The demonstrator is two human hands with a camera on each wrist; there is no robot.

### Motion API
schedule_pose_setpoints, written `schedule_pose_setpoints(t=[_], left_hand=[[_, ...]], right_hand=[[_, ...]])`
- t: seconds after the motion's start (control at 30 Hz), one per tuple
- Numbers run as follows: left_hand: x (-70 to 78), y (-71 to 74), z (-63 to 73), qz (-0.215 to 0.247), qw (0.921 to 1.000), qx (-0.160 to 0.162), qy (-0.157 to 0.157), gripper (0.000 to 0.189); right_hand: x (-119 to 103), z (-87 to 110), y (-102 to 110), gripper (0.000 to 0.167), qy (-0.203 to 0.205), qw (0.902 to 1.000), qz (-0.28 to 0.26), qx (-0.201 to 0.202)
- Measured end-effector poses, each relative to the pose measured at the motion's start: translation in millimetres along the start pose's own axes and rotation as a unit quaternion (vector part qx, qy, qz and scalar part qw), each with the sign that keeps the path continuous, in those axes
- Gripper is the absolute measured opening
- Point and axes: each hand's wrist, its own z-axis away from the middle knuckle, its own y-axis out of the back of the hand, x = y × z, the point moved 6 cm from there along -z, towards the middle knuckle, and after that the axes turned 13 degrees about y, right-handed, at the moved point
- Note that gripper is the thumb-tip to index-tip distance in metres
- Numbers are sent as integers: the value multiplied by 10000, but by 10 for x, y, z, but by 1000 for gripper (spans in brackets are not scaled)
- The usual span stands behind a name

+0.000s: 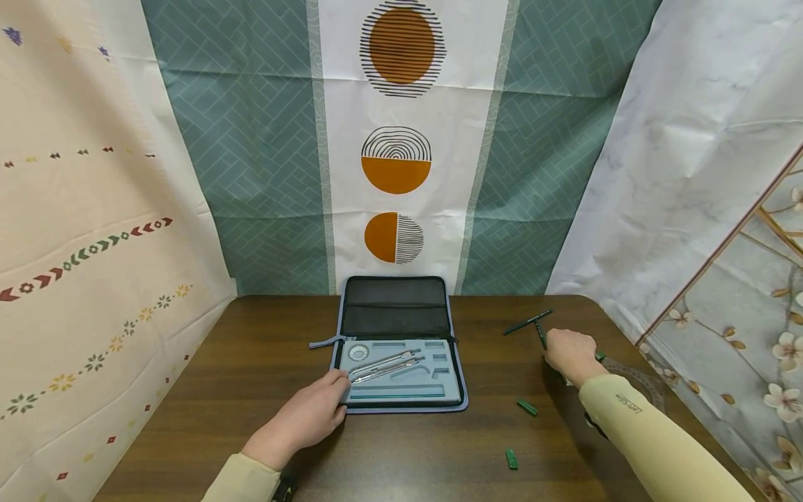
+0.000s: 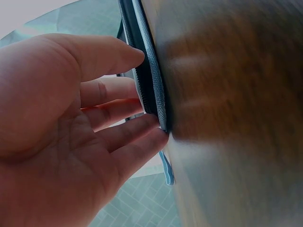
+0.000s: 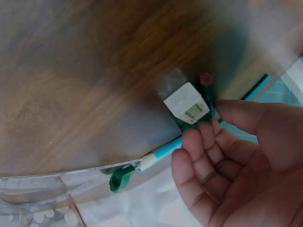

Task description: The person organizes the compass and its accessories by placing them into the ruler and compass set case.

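Note:
A zip case (image 1: pixel 463 362) lies open on the table, its light blue tray (image 1: pixel 376 402) carrying two metal compasses (image 1: pixel 389 364) and a small round disc (image 1: pixel 358 353). My left hand (image 1: pixel 316 410) rests at its front left corner; in the left wrist view, extended fingers and thumb touch the zipped rim (image 2: pixel 154 75). Far to the right, my right hand (image 1: pixel 571 354) reaches down with bent fingers. Its fingertips are right at a white eraser-like block (image 3: pixel 187 103) with green print, beside a dark pencil (image 3: pixel 206 79) with a red end. I cannot tell whether it is gripped.
Another dark pencil (image 1: pixel 527 322) lies beyond my right hand. Two small green pieces, one nearer (image 1: pixel 511 459) and one farther (image 1: pixel 527 407), lie right of the case. A clear protractor (image 1: pixel 649 387) sits by the right table edge. Patterned cloths (image 1: pixel 395 139) hang behind the table.

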Motion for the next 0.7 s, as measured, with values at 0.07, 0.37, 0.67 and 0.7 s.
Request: schedule_pose_setpoints(t=[0.07, 0.37, 0.67, 0.7], left_hand=[[1, -1, 3, 2, 10000, 16, -9, 37], [1, -17, 2, 22, 10000, -7, -3, 37], [-4, -8, 3, -22, 10000, 46, -76, 37], [-5, -6, 4, -27, 9999, 54, -84, 37]], right_hand=[[-13, 6, 6, 24, -25, 10000, -27, -58], [20, 12, -32, 21, -171, 9992, -80, -342], [20, 74, -9, 31, -169, 9987, -189, -442], [11, 86, -2, 33, -153, 9987, -208, -438]])
